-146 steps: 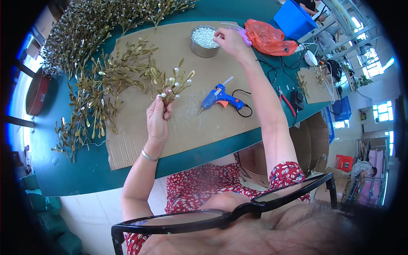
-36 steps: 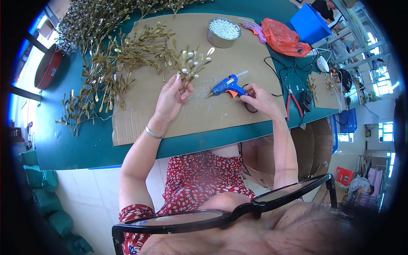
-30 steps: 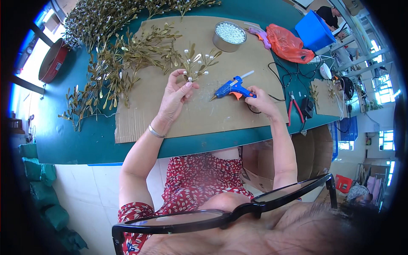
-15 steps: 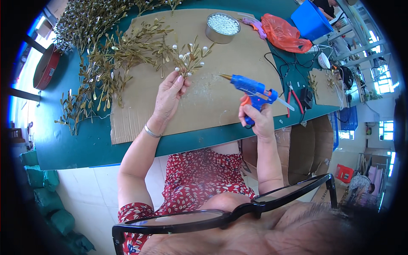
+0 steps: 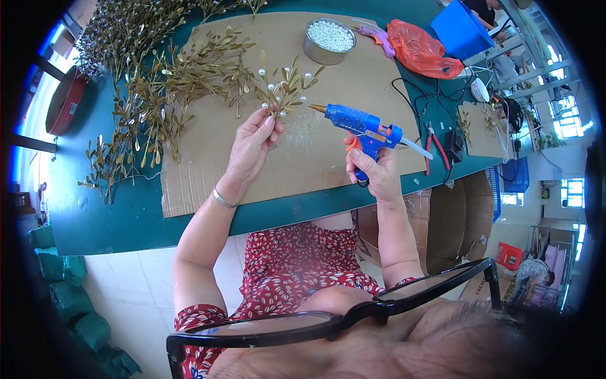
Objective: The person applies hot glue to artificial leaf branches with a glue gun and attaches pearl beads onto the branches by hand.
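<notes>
My left hand (image 5: 254, 140) pinches the lower stem of a gold leafy sprig (image 5: 285, 90) dotted with white pearl beads. In my right hand (image 5: 377, 172) is a blue glue gun (image 5: 361, 124), gripped by its handle with fingers at the orange trigger. A clear glue stick (image 5: 418, 150) sticks out of its back end. The brass nozzle points left, close to a pearl on the sprig's right side; whether they touch I cannot tell. Beyond the sprig stands a round tin (image 5: 329, 41) full of white pearl beads. Both hands are above a cardboard sheet (image 5: 218, 170).
Gold sprigs (image 5: 189, 72) cover the left of the green table (image 5: 82, 221), with a beaded heap (image 5: 126, 38) behind. A red round tin (image 5: 67, 101) stands at far left. On the right lie a pink-purple glue gun (image 5: 379, 39), a red plastic bag (image 5: 416, 50), red-handled pliers (image 5: 435, 151) and black cables.
My right hand has moved the glue gun leftward and slightly up, bringing its nozzle close to the sprig. My left hand, still holding the sprig, has barely shifted.
</notes>
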Demonstrator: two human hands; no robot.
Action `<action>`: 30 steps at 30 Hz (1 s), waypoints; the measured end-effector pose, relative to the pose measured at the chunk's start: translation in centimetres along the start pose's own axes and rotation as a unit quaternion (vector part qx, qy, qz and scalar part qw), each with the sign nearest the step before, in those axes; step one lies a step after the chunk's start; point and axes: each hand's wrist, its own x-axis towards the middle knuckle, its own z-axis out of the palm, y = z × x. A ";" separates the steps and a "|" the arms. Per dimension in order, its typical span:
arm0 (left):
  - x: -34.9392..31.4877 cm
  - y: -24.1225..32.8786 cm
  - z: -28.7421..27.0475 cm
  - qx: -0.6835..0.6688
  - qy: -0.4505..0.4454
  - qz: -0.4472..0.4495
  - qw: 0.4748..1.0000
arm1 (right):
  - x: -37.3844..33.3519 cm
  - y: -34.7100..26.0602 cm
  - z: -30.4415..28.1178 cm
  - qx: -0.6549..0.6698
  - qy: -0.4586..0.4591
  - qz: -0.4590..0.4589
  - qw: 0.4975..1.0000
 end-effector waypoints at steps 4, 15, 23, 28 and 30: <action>0.1 0.1 0.3 -0.005 -0.013 -0.006 1.000 | 0.2 0.1 -0.1 -0.012 0.008 0.001 1.000; -0.2 0.1 0.3 0.004 -0.040 -0.037 0.999 | 1.4 0.0 0.4 -0.007 -0.018 0.025 0.999; -0.2 0.1 0.2 0.010 -0.040 -0.046 0.998 | 1.5 -0.2 0.0 -0.023 -0.027 0.035 0.999; -0.2 0.1 0.2 0.010 -0.040 -0.048 0.998 | 1.6 -0.4 0.1 -0.038 -0.023 0.041 0.998; -0.2 0.1 0.2 0.010 -0.042 -0.048 0.998 | 1.6 -0.5 0.1 -0.040 -0.021 0.038 0.998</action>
